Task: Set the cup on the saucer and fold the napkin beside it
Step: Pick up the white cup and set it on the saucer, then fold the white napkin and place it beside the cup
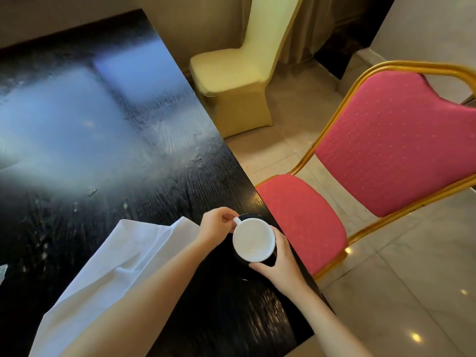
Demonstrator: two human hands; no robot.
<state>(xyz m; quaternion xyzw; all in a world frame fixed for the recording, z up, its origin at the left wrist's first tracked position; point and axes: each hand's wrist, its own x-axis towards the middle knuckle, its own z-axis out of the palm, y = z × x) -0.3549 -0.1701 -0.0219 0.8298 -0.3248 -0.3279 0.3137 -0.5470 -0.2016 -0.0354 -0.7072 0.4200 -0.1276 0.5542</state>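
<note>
Saucer (268,262) mostly hidden under cup (253,239)

This looks like a banquet or function room of a hotel or restaurant. The clearest sign is the seating: a banquet chair (381,161) with a gold-painted metal frame and pink dotted upholstery stands just beside the table (108,140), and farther back another chair (239,81) wears a fitted cream cover — the kind of dressing used for events. The table is dark, glossy wood grain that reflects pale light. The floor (417,279) is polished light stone tile with ceiling lights mirrored in it. Heavy beige drapes (316,24) hang along the far wall — again typical of a dining hall.
</note>
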